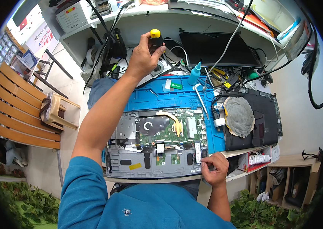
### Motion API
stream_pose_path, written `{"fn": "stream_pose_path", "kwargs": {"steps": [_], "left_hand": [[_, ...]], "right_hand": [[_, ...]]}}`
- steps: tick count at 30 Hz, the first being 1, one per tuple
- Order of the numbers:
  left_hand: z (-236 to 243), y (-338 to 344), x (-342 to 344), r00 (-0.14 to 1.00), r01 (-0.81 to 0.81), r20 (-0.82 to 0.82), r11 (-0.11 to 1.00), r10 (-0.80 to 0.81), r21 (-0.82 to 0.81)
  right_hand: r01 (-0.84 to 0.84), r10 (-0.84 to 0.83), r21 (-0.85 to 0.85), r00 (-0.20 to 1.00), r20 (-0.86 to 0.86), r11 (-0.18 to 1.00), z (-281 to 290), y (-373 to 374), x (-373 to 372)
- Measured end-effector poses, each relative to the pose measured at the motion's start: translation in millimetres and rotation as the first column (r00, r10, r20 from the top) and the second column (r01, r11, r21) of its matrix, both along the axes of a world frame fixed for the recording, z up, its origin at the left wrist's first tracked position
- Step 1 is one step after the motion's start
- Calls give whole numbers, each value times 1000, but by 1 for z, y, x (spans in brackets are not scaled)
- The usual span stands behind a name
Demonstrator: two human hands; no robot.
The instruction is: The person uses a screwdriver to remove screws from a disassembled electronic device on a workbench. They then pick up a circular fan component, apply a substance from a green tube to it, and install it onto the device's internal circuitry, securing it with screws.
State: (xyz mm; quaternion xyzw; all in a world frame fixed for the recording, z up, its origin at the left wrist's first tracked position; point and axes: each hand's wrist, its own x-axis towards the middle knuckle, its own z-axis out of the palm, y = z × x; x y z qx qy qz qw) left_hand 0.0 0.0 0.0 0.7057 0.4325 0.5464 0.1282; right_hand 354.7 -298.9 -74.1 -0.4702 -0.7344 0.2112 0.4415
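My left hand [143, 53] is raised over the back of the desk. Its fingers close round a black tool with a rounded yellow end [155, 33], which looks like a screwdriver handle; its lower part is hidden. Below lies an opened laptop base [161, 166], showing a green circuit board [157, 139] and a copper heat pipe [177, 124]. At the laptop's front right, my right hand [215, 168] is closed, thumb and fingertips together beside the lower end of a narrow white-labelled strip [198, 152]. Whatever those fingertips pinch is too small to make out.
A blue work mat [142, 100] lies under the laptop. Behind it stand a light-blue nozzle bottle [194, 74] and a green card [176, 86]. To the right, a grey round pad [240, 116] rests on a black device [266, 114]. Cables hang from the shelf [146, 19].
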Motion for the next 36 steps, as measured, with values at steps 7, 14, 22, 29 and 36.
{"fn": "stream_pose_path", "kwargs": {"steps": [7, 14, 22, 29, 36], "left_hand": [[23, -41, 13, 976, 139, 158, 989, -146, 56], [40, -125, 35, 883, 404, 254, 915, -394, 14], [27, -214, 70, 756, 596, 420, 793, -503, -123], [7, -248, 90, 743, 644, 415, 728, -525, -234], [-14, -255, 102, 692, 703, 467, 660, -550, -265]], "right_hand": [[14, -15, 35, 999, 47, 999, 2, -4, -1], [44, -46, 54, 998, 41, 998, 5, -13, -5], [175, -176, 34, 982, 62, 984, 6, -33, -15], [180, -180, 9, 981, 64, 984, 2, -45, -14], [159, -159, -27, 987, 26, 987, 2, -45, -13]]}}
